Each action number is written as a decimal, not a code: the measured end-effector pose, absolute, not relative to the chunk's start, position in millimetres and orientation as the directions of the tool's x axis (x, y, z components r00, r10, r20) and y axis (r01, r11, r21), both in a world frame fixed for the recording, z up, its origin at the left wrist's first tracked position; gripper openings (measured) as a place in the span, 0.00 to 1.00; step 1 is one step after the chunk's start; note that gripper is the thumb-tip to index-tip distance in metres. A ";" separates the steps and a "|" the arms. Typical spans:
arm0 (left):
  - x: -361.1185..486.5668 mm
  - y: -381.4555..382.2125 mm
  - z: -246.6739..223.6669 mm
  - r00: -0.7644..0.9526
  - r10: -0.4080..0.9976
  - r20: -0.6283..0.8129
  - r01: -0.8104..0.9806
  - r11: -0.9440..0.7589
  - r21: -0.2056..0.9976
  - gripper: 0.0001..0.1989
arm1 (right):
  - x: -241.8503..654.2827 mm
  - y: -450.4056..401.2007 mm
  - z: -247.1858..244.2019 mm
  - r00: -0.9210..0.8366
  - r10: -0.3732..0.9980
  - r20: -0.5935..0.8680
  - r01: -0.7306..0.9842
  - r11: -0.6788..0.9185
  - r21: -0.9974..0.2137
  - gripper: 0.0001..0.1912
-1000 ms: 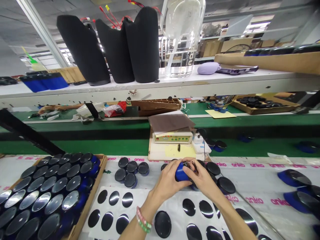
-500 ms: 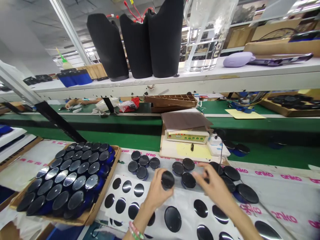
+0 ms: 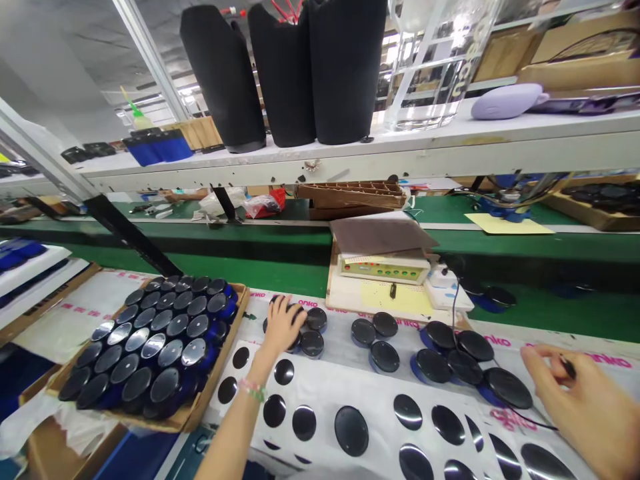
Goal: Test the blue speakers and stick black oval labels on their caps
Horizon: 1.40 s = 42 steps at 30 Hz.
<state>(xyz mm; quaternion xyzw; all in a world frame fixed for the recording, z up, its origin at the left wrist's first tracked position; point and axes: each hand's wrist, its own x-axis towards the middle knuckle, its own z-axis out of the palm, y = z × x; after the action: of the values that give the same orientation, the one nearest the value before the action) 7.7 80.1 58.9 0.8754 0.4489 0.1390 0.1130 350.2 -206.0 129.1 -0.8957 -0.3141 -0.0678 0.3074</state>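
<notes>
View: head cam, only one.
L hand (image 3: 284, 325): over grp of blk-topped pcs (image 3: 313, 343), L of ctr; fingers spread, bent down; gripping or just touching, can't tell.
R hand (image 3: 583, 407): far R; fingers curled closed on small blk item (image 3: 567, 367).
Other pcs: three mid-bench, five nr cord (image 3: 455, 310), many in cardboard tray (image 3: 240, 333), L.
Bench sheet (image 3: 340, 335): pink "anko", rptd.
Disc sheet (image 3: 330, 380): wht, blk discs, no. n/a.
Jug (image 3: 430, 80): on shelf; vert. lettering, part legible.
</notes>
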 end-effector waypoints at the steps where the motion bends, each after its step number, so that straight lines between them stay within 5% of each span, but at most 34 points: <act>1: 7.3 96.8 62.8 0.558 0.821 0.121 0.767 -0.565 0.304 0.16 | 345.5 -201.5 131.1 0.791 0.546 0.275 0.599 -0.601 -0.530 0.12; 5: 6.2 142.1 67.0 0.617 0.787 -0.021 0.766 -0.593 0.249 0.15 | 305.9 -168.3 133.0 0.673 0.709 0.212 0.623 -0.388 -0.679 0.15; 10: 1.6 143.5 63.6 0.618 0.777 -0.120 0.784 -0.598 0.167 0.15 | 226.9 -103.6 102.2 0.223 0.974 0.035 0.572 -0.102 -0.814 0.16; 14: 0.4 135.1 65.9 0.614 0.779 -0.129 0.789 -0.602 0.124 0.16 | 187.6 -44.1 68.7 0.005 0.999 -0.039 0.523 -0.036 -0.851 0.16; 21: -4.6 124.3 61.4 0.682 0.730 -0.045 0.730 -0.676 0.104 0.15 | 177.8 -8.0 45.4 -0.121 0.991 -0.063 0.454 -0.001 -0.891 0.16; 28: 7.1 117.9 64.4 0.698 0.715 0.044 0.707 -0.698 0.115 0.15 | 170.2 -8.2 40.7 -0.115 0.991 -0.069 0.475 -0.006 -0.880 0.17; 32: 40.8 100.2 66.5 0.818 0.572 0.062 0.555 -0.813 0.178 0.16 | 170.4 -10.3 53.2 -0.062 0.990 -0.125 0.582 -0.066 -0.810 0.16; 38: 68.2 85.1 65.3 0.879 0.477 -0.007 0.465 -0.855 0.231 0.14 | 232.5 -72.8 111.6 0.214 0.955 -0.203 0.787 -0.292 -0.544 0.14; 42: 99.2 62.6 66.2 0.931 0.362 -0.045 0.358 -0.886 0.296 0.34 | 262.3 -123.2 123.6 0.448 0.873 -0.191 0.805 -0.487 -0.339 0.11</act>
<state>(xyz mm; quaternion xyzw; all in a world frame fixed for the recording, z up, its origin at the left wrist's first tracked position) 99.2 62.6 66.2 0.9709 0.1854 0.0057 0.1512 262.3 -123.2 123.6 -0.8451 -0.4963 0.1715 0.0999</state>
